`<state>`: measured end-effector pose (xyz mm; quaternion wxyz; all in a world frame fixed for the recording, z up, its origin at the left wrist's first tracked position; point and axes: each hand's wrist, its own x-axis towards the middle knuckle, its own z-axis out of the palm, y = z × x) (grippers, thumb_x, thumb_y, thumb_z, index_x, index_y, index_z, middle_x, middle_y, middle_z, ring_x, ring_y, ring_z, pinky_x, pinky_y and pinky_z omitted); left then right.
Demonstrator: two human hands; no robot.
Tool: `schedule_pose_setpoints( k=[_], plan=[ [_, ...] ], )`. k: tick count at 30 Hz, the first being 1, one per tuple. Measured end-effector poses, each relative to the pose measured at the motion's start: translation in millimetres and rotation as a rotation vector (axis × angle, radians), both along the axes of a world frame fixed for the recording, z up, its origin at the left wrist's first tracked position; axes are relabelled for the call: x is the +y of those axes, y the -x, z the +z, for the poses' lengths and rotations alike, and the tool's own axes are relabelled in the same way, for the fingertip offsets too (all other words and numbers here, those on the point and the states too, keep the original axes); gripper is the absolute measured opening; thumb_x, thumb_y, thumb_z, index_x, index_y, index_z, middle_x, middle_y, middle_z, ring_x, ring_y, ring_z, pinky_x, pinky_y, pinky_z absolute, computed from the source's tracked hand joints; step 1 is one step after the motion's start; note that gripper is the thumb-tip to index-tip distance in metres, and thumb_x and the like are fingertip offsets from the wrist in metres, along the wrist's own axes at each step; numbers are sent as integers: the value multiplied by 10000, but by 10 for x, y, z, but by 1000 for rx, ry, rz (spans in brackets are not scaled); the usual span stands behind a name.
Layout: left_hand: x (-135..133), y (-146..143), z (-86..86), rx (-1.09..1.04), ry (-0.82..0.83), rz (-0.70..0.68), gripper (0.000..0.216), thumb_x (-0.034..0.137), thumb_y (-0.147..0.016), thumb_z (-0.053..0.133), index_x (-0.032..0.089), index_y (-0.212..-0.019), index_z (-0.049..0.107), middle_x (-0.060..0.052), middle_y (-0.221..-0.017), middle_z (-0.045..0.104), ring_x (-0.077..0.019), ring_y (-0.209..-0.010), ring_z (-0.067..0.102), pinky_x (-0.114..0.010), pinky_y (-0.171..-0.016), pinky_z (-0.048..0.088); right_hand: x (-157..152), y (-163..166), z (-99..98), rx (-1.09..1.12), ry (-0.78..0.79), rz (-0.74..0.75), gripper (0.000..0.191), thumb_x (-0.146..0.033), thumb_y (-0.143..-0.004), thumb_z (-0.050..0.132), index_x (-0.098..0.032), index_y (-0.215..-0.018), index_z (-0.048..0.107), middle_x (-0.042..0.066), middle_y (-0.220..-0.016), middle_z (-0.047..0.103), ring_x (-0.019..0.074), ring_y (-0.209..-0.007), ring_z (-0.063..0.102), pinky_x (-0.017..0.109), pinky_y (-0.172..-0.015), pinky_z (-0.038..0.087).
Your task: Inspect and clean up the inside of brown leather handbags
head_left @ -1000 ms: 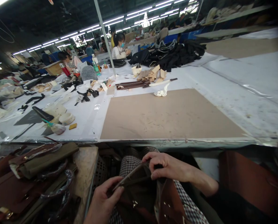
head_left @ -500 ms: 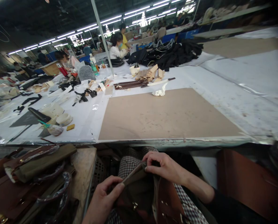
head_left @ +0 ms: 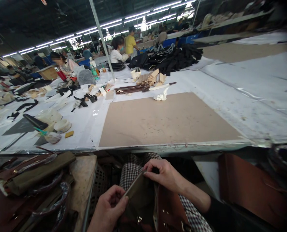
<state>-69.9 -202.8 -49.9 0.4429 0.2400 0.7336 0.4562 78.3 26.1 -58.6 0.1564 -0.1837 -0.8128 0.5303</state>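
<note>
Left hand (head_left: 109,206) and right hand (head_left: 166,174) pinch the rim of an open handbag (head_left: 166,206)

The handbag lies in your lap, over checked cloth (head_left: 132,170), below and between your hands. Its inside is olive fabric; a brown leather panel with small metal fittings shows on the right side, below your right hand.

Your left hand pinches the near-left part of the rim between thumb and bent forefinger, with the other fingers curled in. Your right hand reaches across from the right and grips the far part of the same edge between thumb and fingertips. The edge runs fairly straight between the two grips, slanting up and away from the left one. The bag's mouth gapes beneath your right hand.

To your left, more brown and olive handbags (head_left: 39,174) are piled on a worn board (head_left: 83,180), some handles wrapped in clear plastic. A perforated crate (head_left: 97,180) stands just beside the board. To your right, well apart from your hands, is a brown leather piece (head_left: 242,183); its full shape is hard to tell.

Ahead, a tan sheet (head_left: 167,125) covers part of the white worktable (head_left: 220,90), with a crumpled white clump (head_left: 161,95) at its far edge.
</note>
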Motion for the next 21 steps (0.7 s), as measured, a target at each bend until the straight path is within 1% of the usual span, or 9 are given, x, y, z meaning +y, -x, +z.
schedule_pose_setpoints(
  k=[5, 11, 12, 14, 17, 18, 19, 21],
  plan=[
    [-15, -19, 12, 12, -18, 5, 413, 561, -812, 730, 159, -801, 634, 29, -632, 534, -102, -574, 449, -195, -514, 318, -16, 24, -43, -42, -62, -40, 143, -248, -840, 733, -222, -723, 656, -19, -838, 760, 179, -788, 695, 279, -740, 483],
    [-18, -6, 23, 8, -25, -44, 443, 597, -833, 693, 157, -848, 642, 11, -699, 568, -121, -629, 493, -213, -573, 370, -29, 45, -31, -134, -199, -79, 182, -309, -824, 745, -221, -714, 629, -23, -750, 716, 175, -720, 653, 282, -704, 459],
    [-10, 4, 50, 16, -17, -67, 447, 604, -844, 674, 159, -869, 648, 8, -710, 571, -128, -639, 504, -220, -582, 378, -26, 48, -16, -152, -214, -77, 181, -306, -822, 740, -222, -715, 622, -27, -733, 705, 172, -705, 644, 281, -694, 453],
    [22, 31, 144, 76, 18, -131, 447, 602, -872, 632, 168, -977, 666, 11, -720, 571, -145, -656, 521, -232, -592, 385, -20, 53, 19, -190, -234, -75, 168, -300, -815, 733, -225, -735, 605, -36, -696, 677, 164, -663, 618, 277, -660, 437],
    [135, 72, 351, 269, 137, -274, 436, 548, -918, 581, 202, -1170, 665, 26, -692, 577, -164, -650, 534, -247, -601, 379, -16, 64, 56, -202, -232, -86, 171, -278, -782, 746, -226, -823, 589, -40, -712, 667, 162, -655, 609, 272, -643, 435],
    [193, 82, 417, 330, 171, -323, 407, 521, -931, 571, 217, -1181, 676, 22, -702, 606, -171, -660, 552, -252, -612, 381, -17, 68, 60, -189, -218, -87, 195, -265, -771, 750, -225, -882, 595, -39, -734, 678, 163, -668, 617, 271, -655, 445],
    [259, 88, 470, 378, 189, -369, 364, 492, -939, 567, 229, -1152, 701, 11, -739, 650, -180, -690, 581, -255, -633, 390, -18, 70, 58, -172, -201, -81, 237, -253, -764, 751, -224, -950, 606, -37, -757, 690, 164, -683, 629, 270, -673, 458],
    [405, 90, 527, 430, 173, -438, 290, 439, -945, 567, 241, -1058, 745, -11, -866, 725, -201, -790, 632, -256, -684, 408, -18, 71, 46, -141, -174, -54, 294, -245, -775, 738, -227, -1053, 644, -29, -798, 716, 168, -719, 655, 268, -704, 480]
  ],
)
